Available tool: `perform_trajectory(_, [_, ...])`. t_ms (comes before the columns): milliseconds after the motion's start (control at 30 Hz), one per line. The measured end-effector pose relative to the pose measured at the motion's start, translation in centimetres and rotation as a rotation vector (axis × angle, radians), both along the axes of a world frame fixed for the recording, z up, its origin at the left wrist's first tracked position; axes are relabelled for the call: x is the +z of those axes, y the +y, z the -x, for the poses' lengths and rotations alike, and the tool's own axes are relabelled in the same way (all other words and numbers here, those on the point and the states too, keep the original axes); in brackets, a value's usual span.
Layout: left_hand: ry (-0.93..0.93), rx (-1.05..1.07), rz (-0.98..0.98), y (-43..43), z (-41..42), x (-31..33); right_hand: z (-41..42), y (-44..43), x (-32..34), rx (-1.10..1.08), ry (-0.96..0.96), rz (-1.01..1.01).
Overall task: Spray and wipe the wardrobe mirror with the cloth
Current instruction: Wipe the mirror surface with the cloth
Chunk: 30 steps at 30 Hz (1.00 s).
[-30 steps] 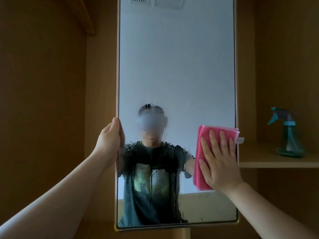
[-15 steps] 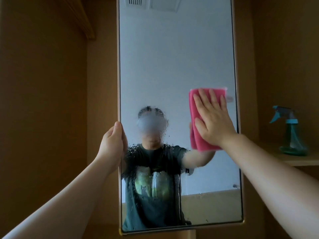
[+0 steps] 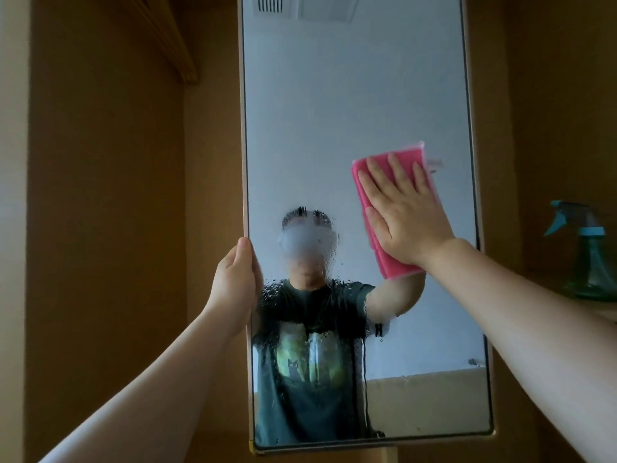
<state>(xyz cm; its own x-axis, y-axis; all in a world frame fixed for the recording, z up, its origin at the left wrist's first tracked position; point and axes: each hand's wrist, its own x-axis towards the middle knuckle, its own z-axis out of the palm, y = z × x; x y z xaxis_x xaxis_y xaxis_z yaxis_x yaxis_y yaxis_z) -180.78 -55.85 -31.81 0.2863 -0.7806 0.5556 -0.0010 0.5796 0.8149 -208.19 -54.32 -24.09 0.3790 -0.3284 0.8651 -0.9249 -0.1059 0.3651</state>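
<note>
**The cloth (image 3: 389, 262) climbs the mirror (image 3: 350, 95)**

Since a second ago the pink cloth has risen from the lower right edge to right of centre. The right hand (image 3: 405, 212) presses it flat, fingers straight and spread. The left hand (image 3: 235, 279) grips the mirror's left edge, well apart. Droplets (image 3: 283, 295) cling lower down. A spray bottle (image 3: 591, 262) stands at right.

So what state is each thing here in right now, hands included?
tall wood-framed wardrobe mirror: upright, droplets and runs across its lower middle
folded pink cloth: pressed flat on the glass, right side
teal plastic spray bottle: standing upright, untouched
left hand: grips the mirror's left edge
right hand: flat, pressing the cloth to the glass
</note>
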Motion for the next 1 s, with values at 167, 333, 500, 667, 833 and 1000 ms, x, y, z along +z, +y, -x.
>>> perform_trajectory(167, [0.052,-0.038,-0.016,-0.5,-0.2,-0.1,-0.9,-0.2,-1.8,0.055,0.074,0.019])
perform_trajectory(333, [0.077,-0.035,-0.016,-0.8,-0.3,0.0,-1.9,-0.9,-6.3,0.09,0.191,0.047])
perform_trajectory(500, [0.051,0.005,-0.016,-0.3,-0.2,0.1,-3.4,-1.1,-12.8,0.207,0.374,-0.004])
perform_trajectory(667, [-0.007,0.022,0.001,0.9,0.1,0.2,-3.8,-0.8,-14.7,0.241,0.378,-0.038])
perform_trajectory(833, [-0.091,-0.006,0.007,2.1,-0.1,0.3,-3.7,-0.5,-14.4,0.254,0.379,-0.024])
perform_trajectory(1000, [-0.125,-0.036,-0.024,2.7,-0.7,0.6,-3.7,-0.4,-13.7,0.256,0.387,0.008])
